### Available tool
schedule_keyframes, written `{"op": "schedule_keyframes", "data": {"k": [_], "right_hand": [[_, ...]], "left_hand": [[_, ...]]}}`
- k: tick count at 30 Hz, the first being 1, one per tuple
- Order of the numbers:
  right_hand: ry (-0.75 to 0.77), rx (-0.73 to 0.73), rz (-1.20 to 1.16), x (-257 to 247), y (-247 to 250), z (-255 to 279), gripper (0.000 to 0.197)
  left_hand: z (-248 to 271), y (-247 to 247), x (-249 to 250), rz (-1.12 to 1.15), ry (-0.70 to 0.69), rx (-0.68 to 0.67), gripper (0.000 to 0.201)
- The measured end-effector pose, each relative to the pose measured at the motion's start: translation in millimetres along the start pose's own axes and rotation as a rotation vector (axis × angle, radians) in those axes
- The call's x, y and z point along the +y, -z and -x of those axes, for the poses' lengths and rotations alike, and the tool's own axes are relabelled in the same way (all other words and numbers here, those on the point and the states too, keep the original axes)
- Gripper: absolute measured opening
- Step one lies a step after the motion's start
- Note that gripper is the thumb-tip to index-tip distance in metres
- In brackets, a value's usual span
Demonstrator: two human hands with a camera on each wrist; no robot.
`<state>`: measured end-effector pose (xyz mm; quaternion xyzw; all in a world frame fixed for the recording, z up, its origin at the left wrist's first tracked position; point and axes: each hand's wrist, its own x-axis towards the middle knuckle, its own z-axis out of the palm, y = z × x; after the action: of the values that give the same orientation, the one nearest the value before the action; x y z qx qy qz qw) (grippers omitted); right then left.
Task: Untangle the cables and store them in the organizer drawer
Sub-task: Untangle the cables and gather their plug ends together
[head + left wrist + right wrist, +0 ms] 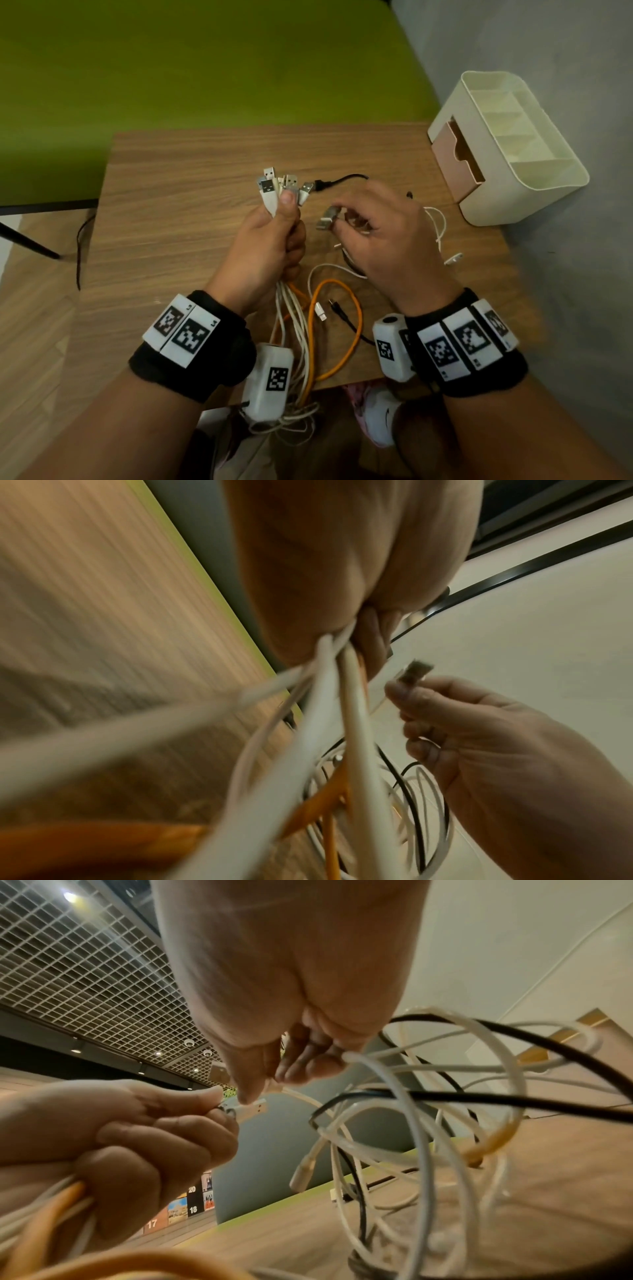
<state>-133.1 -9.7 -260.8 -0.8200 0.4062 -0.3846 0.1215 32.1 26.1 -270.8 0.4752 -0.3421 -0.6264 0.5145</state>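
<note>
My left hand (270, 236) grips a bundle of white and orange cables (294, 318), with several USB plugs (281, 186) sticking up out of the fist. The cables trail down past the table's near edge. Just right of it, my right hand (373, 233) pinches a single silver USB plug (327, 219) between thumb and fingers; the plug (413, 673) shows in the left wrist view too. An orange cable (346, 325) loops on the table below the hands. The cream organizer (534, 137) stands at the far right, its pink drawer (455, 157) pulled partly out.
A black cable (342, 180) and loose white cable (438, 226) lie on the wooden table (171, 212) beyond and right of my hands. A grey wall runs along the right. Green flooring lies beyond the table. Tangled loops (428, 1123) hang under my right hand.
</note>
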Motion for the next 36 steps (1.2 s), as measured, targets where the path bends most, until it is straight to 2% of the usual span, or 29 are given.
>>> {"op": "schedule_keyframes", "data": {"k": [4, 12, 15, 18, 21, 25, 30, 36], "right_hand": [[-0.026, 0.049, 0.038, -3.3, -2.1, -4.1, 0.020], [-0.232, -0.060, -0.112, -10.0, 3.4, -4.8, 0.015], [-0.218, -0.046, -0.101, -9.9, 8.1, -7.5, 0.013], [-0.174, 0.038, -0.044, -11.1, 13.5, -9.8, 0.009], [-0.111, 0.131, 0.017, -12.0, 15.1, -9.6, 0.015], [-0.110, 0.148, -0.016, -15.2, 6.9, -7.1, 0.016], [-0.133, 0.075, -0.223, -21.6, -3.8, -5.1, 0.009], [-0.119, -0.028, -0.379, -23.8, -5.7, -5.6, 0.019]], "left_hand": [[-2.6, -2.0, -1.7, -0.002, -0.016, -0.001, 0.036], [-7.3, -7.1, 0.2, 0.001, -0.033, 0.048, 0.036], [-7.2, -9.0, 2.1, 0.018, -0.061, 0.081, 0.036], [-7.2, -11.5, 2.6, 0.032, -0.115, 0.078, 0.036], [-5.5, -15.6, 2.1, 0.058, -0.182, 0.035, 0.032], [-1.3, -22.1, 0.1, 0.028, -0.245, -0.013, 0.025], [-2.7, -20.9, -1.3, 0.044, -0.272, -0.002, 0.031], [-4.3, -15.1, 1.7, 0.112, -0.261, -0.020, 0.039]]}}
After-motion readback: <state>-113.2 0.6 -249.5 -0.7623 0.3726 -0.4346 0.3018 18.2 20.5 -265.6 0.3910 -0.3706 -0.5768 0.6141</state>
